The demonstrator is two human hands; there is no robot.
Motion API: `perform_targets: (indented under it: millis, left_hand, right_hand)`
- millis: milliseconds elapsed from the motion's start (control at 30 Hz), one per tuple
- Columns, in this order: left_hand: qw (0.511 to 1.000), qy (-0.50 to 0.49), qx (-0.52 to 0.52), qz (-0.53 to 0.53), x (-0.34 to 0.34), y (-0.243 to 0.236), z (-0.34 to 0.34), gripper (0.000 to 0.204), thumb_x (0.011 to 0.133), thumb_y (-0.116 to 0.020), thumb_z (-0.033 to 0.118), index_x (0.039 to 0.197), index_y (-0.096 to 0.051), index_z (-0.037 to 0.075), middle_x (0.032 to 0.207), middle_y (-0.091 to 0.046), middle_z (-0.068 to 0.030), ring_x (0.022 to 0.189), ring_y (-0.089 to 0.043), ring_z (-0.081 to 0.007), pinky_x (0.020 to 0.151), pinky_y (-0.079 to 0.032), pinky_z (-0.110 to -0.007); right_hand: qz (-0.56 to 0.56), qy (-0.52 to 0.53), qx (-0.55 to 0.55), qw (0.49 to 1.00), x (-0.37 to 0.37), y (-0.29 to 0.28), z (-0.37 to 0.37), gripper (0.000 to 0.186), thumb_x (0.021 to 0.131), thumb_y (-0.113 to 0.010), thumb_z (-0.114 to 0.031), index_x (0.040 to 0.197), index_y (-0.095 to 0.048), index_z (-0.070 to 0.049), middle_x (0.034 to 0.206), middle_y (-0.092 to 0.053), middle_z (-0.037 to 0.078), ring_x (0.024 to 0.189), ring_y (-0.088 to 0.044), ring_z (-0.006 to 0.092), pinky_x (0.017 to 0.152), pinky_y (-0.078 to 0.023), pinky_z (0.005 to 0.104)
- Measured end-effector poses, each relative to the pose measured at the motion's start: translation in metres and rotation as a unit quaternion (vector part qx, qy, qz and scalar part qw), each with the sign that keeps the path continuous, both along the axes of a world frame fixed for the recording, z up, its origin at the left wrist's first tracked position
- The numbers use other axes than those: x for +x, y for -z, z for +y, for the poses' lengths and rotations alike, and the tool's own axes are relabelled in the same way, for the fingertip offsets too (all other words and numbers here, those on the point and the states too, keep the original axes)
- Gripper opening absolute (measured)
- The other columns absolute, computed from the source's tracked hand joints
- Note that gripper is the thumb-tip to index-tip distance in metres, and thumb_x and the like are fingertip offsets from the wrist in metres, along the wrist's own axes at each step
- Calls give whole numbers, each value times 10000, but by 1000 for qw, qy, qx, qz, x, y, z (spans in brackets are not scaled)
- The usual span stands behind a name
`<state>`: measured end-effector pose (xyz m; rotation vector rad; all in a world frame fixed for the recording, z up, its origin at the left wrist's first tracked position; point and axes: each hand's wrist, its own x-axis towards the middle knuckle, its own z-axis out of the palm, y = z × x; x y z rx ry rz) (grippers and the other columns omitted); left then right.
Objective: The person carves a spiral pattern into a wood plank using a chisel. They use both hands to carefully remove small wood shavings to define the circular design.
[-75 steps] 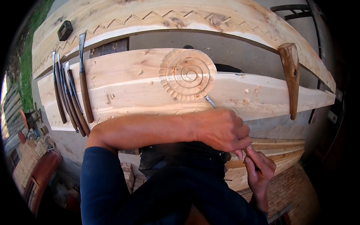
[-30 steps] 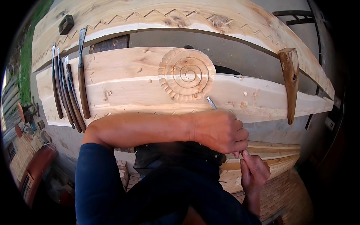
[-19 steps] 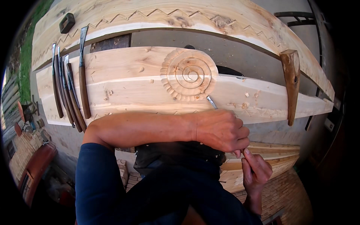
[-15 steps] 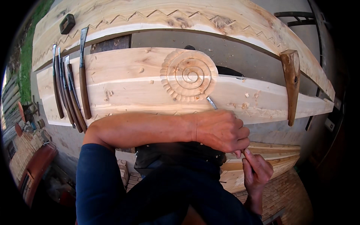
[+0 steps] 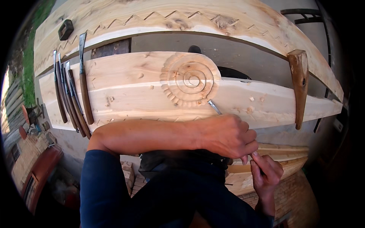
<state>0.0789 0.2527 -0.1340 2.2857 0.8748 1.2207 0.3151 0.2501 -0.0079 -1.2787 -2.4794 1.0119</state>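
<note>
My left hand [image 5: 228,135] wraps around a carving chisel, its forearm lying across the near edge of a pale plank [image 5: 125,81]. The short steel blade of the carving chisel [image 5: 215,107] comes out beyond the fist, its tip at the lower right rim of a round carved spiral [image 5: 182,76] with a scalloped border. Below and to the right, my right hand [image 5: 267,171] is closed around the rear end of the handle. Most of that handle is hidden by my fingers.
Several chisels [image 5: 84,83] lie across the plank's left end. A wooden mallet [image 5: 299,83] rests over its right part. Behind is a second plank [image 5: 152,24] with a zigzag carving, bearing a dark block [image 5: 65,30]. Wood chips [image 5: 249,109] are scattered around.
The view has shifted slightly. Both hands still grip the chisel, and its tip stays near the same stretch of the scalloped rim, perhaps slightly further left.
</note>
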Motion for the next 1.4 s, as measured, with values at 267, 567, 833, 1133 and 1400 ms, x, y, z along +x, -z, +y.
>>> perform_targets:
  millis: [267, 567, 833, 1133, 1400]
  left_hand:
    - [1000, -22, -14, 3, 1, 1, -3, 403, 884, -780, 459, 845, -594, 103, 765, -534, 2, 628, -615, -164, 520, -506, -334]
    - [998, -53, -22, 13, 4, 1, -4, 299, 824, -783, 328, 811, -596, 94, 721, -533, -4, 615, -629, -174, 524, -505, -339]
    - [988, -68, 138, 25, -5, 1, -21, 186, 822, -723, 238, 784, -600, 103, 710, -506, 11, 607, -565, -146, 523, -430, -317]
    - [990, 21, 134, 37, -4, 6, -16, 261, 899, -734, 303, 802, -590, 107, 742, -483, 18, 625, -542, -142, 513, -418, -321]
    - [994, 38, 106, 13, -5, 7, -12, 357, 961, -756, 384, 820, -566, 118, 766, -465, 15, 629, -532, -141, 505, -419, -325]
  right_hand:
    - [22, -37, 5, 999, 3, 7, 10, 497, 836, -837, 137, 1301, -821, -37, 745, -680, 94, 574, -619, 214, 549, -476, 330]
    - [33, -38, -2, 999, 7, 18, 13, 465, 847, -848, 133, 1281, -820, -29, 745, -682, 91, 580, -632, 208, 535, -460, 323]
    - [62, -53, 89, 993, 2, 21, -24, 427, 859, -899, 44, 1274, -829, -30, 826, -755, 115, 611, -667, 227, 553, -503, 322]
    - [58, 74, -84, 992, 8, 11, -50, 407, 891, -725, 170, 1290, -765, 96, 883, -765, 179, 705, -684, 198, 661, -528, 296]
    - [50, 108, -79, 990, 3, 10, -50, 390, 887, -786, 142, 1266, -792, 56, 833, -763, 166, 648, -691, 199, 613, -536, 305]
